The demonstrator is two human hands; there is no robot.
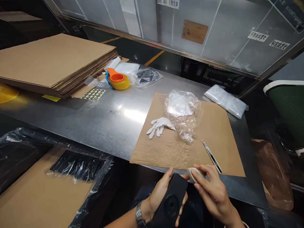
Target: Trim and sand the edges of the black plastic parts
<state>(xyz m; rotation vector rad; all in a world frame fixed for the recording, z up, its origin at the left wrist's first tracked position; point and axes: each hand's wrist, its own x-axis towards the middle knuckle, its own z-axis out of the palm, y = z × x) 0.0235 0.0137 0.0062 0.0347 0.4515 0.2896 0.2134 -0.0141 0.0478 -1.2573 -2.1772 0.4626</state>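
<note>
My left hand (pixel 159 193) grips a black block-shaped part (pixel 171 200) with a round recess in its face, held just below the metal table's front edge. My right hand (pixel 211 190) pinches a small roll of pale tape (pixel 195 173) against the top of that black part. Just beyond my hands a flat cardboard sheet (pixel 213 133) lies on the table. On it are a white glove (pixel 159 125), a crumpled clear plastic bag (pixel 184 112) and a thin knife or blade (pixel 212 156).
A stack of flat cardboard (pixel 54 60) fills the table's far left. An orange and yellow tape dispenser (pixel 117 79), a sheet of black round stickers (pixel 93 94) and bagged items (pixel 145 76) lie behind. A white packet (pixel 225 100) sits at right. A plastic-lined box (pixel 42 186) stands lower left.
</note>
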